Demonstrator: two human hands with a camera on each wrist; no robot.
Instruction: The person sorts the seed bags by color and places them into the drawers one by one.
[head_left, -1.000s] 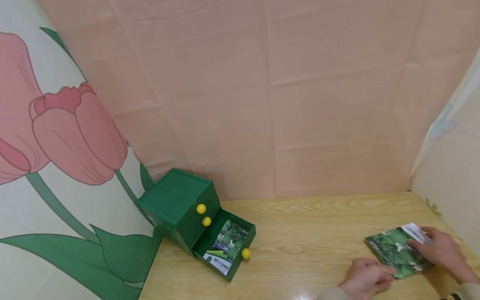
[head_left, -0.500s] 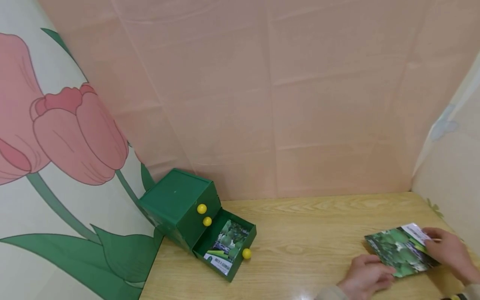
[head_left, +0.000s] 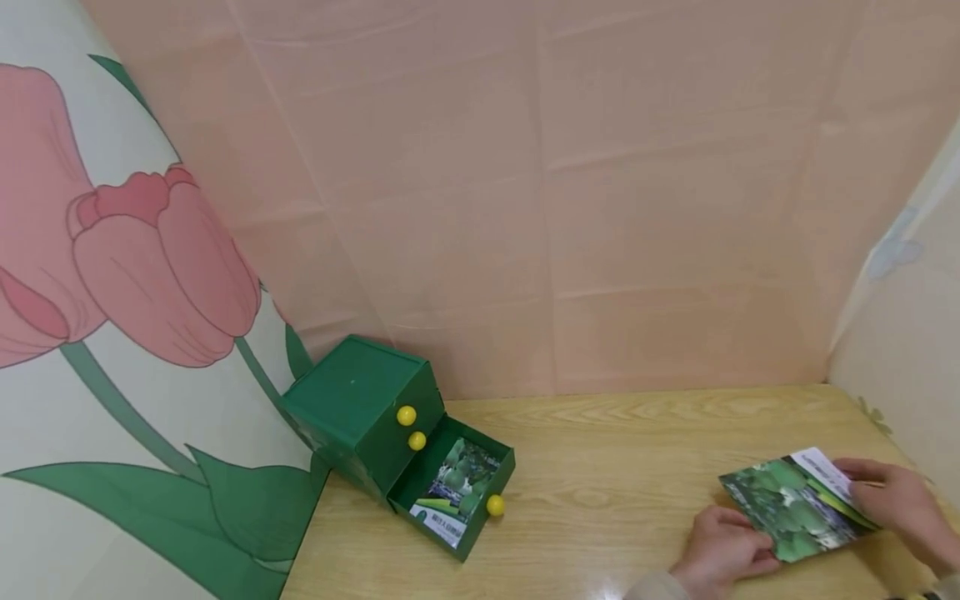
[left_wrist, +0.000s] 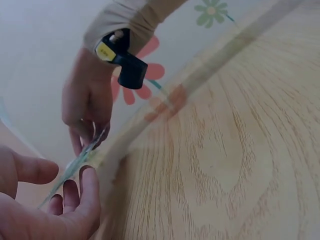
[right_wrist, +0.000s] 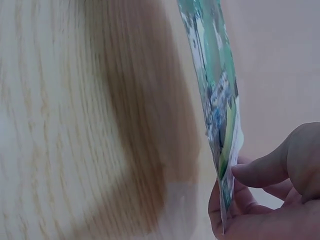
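Note:
A green printed leaflet point(head_left: 787, 508) with a leafy picture and a white lettered strip is held tilted over the table at the right of the head view. My right hand point(head_left: 896, 500) pinches it at the white-strip end, thumb on one face and fingers behind, as the right wrist view shows of the leaflet point(right_wrist: 215, 100). At its near left corner is my left hand point(head_left: 720, 546). In the left wrist view the thumb of that left hand point(left_wrist: 65, 212) stands apart from its loosely bent fingers, with the leaflet edge point(left_wrist: 75, 167) passing between them.
A green box point(head_left: 360, 392) with yellow knobs stands at the left by the tulip-painted wall. Its lower drawer point(head_left: 487, 500) is pulled out and holds a similar leaflet point(head_left: 457, 479). Wood-grain table point(head_left: 600, 483) lies between box and hands, with pink cloth point(head_left: 600, 250) behind.
The right hand's thumb has come off the leaflet's picture and now grips its right end. The leaflet has tilted up and shifted slightly left, its yellow-green stripe now showing.

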